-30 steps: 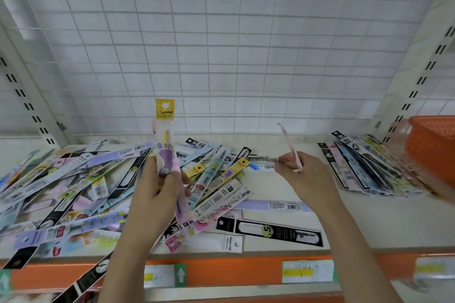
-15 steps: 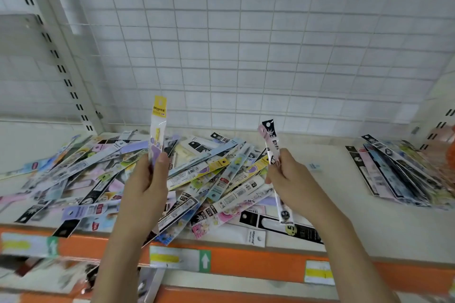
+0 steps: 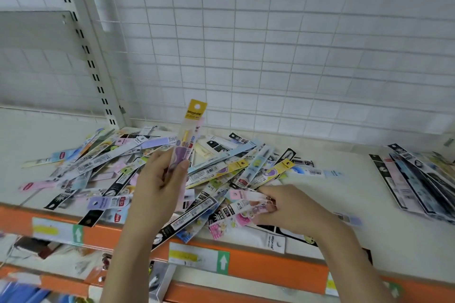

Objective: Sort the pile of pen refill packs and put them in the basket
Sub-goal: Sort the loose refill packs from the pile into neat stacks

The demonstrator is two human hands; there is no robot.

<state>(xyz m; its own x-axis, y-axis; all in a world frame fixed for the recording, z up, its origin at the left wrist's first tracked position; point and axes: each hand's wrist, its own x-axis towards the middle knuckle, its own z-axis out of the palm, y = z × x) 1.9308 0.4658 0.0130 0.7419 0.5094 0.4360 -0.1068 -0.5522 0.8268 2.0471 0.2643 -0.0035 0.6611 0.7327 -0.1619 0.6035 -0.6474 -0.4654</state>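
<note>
Most of the sorting looks undone. A big loose pile of refill packs (image 3: 152, 174) covers the left and middle of the shelf (image 3: 344, 216). Above it the left hand (image 3: 160, 192) holds a small upright bunch of packs (image 3: 189, 135), fingers curled round it. Lower right, the right hand (image 3: 290, 209) pinches a pink pack (image 3: 246, 198) lying on the pile. At far right a neater stack (image 3: 418, 179) lies sorted. No basket shows, so nothing looks delivered yet.
</note>
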